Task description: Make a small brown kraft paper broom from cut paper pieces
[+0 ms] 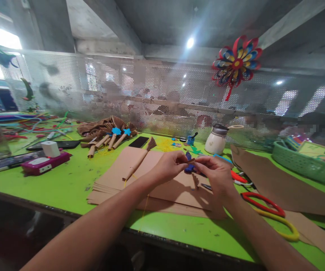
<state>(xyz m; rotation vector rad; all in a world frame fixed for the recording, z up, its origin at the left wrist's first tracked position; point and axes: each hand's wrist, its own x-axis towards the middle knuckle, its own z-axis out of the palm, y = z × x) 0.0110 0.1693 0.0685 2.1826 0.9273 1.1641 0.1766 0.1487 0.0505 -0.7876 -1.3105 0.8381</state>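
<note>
My left hand (170,165) and my right hand (215,173) meet above a stack of brown paper sheets (168,188). Between their fingertips they pinch a small brown paper strip (191,161). Just behind and below it shows a dark blue object (189,167), partly covered by the fingers. Under my right hand lie a small fringed brown paper piece (195,181) and a thin dark pointed tool (206,186). To the left, a rolled brown paper tube (135,165) with a fringed end rests across the stack, yellow string near its lower end.
Several finished paper tubes (113,141) with blue cutouts lie behind left, near a black phone (139,142). Scissors with red and yellow handles (264,203) lie at right, beside brown cardboard (286,180) and a green basket (306,165). A white jar (215,140) stands behind.
</note>
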